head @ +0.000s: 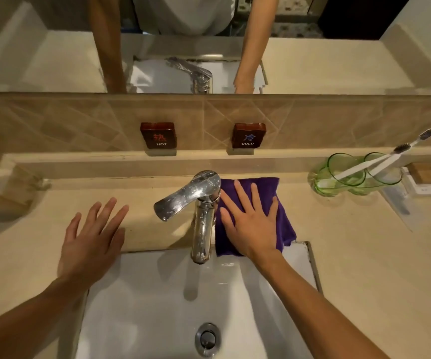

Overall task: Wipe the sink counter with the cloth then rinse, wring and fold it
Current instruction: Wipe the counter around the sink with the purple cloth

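Pressing one purple cloth [258, 213] flat — right hand [252, 221] spread, left hand [92, 242] bare.

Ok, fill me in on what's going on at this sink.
A person is wiping the counter. The right hand lies flat, fingers spread, on a purple cloth just right of the tap, behind the basin. The left hand is open over the bare counter left of the tap, holding nothing. No water is running. Two green glasses with toothbrushes stand at the far right.
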Available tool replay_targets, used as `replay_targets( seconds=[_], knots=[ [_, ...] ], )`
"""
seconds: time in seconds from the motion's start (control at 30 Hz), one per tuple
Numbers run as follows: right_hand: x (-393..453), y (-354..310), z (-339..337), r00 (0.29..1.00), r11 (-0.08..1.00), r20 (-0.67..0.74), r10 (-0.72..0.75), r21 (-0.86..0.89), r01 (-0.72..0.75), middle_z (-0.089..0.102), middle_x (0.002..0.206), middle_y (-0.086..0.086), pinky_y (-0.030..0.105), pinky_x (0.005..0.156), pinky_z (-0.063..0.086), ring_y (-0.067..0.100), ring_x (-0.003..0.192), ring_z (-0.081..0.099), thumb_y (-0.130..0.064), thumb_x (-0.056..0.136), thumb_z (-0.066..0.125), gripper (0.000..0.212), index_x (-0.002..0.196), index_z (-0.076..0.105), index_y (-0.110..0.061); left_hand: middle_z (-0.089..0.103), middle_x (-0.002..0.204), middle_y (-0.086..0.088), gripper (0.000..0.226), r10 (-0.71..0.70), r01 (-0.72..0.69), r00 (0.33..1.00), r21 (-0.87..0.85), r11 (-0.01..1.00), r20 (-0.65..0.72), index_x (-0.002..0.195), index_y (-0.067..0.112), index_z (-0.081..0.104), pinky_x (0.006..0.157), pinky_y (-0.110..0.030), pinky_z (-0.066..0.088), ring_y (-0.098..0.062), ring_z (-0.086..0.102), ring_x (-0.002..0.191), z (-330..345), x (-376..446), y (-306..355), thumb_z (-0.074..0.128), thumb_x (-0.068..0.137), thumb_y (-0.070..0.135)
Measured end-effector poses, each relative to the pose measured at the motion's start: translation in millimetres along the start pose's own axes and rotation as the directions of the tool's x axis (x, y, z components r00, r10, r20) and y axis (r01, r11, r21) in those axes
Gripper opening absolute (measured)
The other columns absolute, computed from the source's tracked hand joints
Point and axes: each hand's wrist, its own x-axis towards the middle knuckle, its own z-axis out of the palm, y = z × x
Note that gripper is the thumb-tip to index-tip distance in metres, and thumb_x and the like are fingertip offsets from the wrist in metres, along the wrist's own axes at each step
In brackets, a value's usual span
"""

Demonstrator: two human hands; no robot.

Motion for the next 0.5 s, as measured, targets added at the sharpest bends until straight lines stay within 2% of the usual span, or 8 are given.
replay_targets(
  seconds=[0.17, 0.33, 0.5],
  knots=[
    [11.0, 30.3, -9.7, 0.998, 0.998, -0.009, -0.067, 0.012, 0.067, 0.003, 0.167, -0.019, 0.061, 0.120, -0.007, 0.014, 0.155, -0.007, -0.067, 0.098, 0.015, 0.052, 0.150, 0.010, -0.061, 0.017, 0.170, 0.009, 0.057, 0.002, -0.002, 1.000, -0.046, 0.999, 0.008, 0.159, 0.043, 0.019, 0.124, -0.049, 0.013, -0.023, 0.018, 0.156, 2.1, -4.3, -3.1, 0.011, 0.105, 0.055],
    [22.5, 70.5, -19.8, 0.995, 0.995, -0.017, -0.094, -0.028, 0.094, 0.006, 0.167, -0.021, 0.061, 0.121, -0.003, 0.011, 0.155, 0.000, -0.068, 0.098, 0.013, 0.052, 0.150, 0.011, -0.061, 0.018, 0.169, 0.014, 0.057, -0.034, 0.033, 0.999, -0.079, 0.996, -0.011, 0.157, 0.047, 0.022, 0.124, -0.040, 0.007, -0.018, 0.018, 0.156, 1.7, -3.7, -0.9, 0.010, 0.103, 0.058],
    [9.0, 80.6, -18.2, 0.999, 0.999, -0.028, -0.028, -0.026, 0.027, 0.005, 0.167, -0.020, 0.058, 0.122, -0.002, 0.012, 0.155, -0.001, -0.068, 0.099, 0.015, 0.053, 0.151, 0.011, -0.060, 0.027, 0.167, 0.009, 0.058, -0.037, 0.037, 0.999, -0.080, 0.996, -0.009, 0.156, 0.044, 0.028, 0.119, -0.032, 0.000, -0.024, 0.028, 0.152, 5.0, -2.6, -3.0, 0.013, 0.101, 0.055]
  ],
)
